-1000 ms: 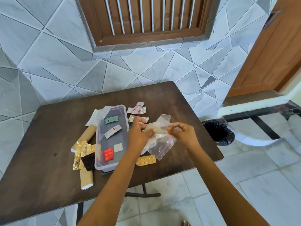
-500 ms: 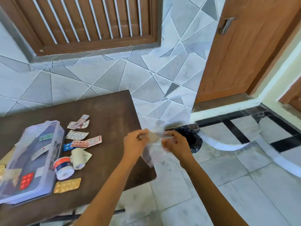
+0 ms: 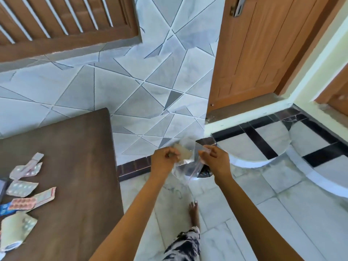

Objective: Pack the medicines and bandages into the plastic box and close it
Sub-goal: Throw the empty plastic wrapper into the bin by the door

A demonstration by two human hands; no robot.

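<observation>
Both hands are held over the floor, right of the table (image 3: 75, 147). The left hand (image 3: 164, 160) pinches a tan bandage pad (image 3: 183, 152); the right hand (image 3: 214, 159) grips the clear plastic bag (image 3: 185, 166) hanging between them. Blister packs (image 3: 24, 187) lie on the table's near-left part, well apart from the hands.

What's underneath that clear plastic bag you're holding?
Below the clear plastic bag sits a black-lined bin on the floor. The bag and the right hand cover most of it, so its contents cannot be seen.
</observation>
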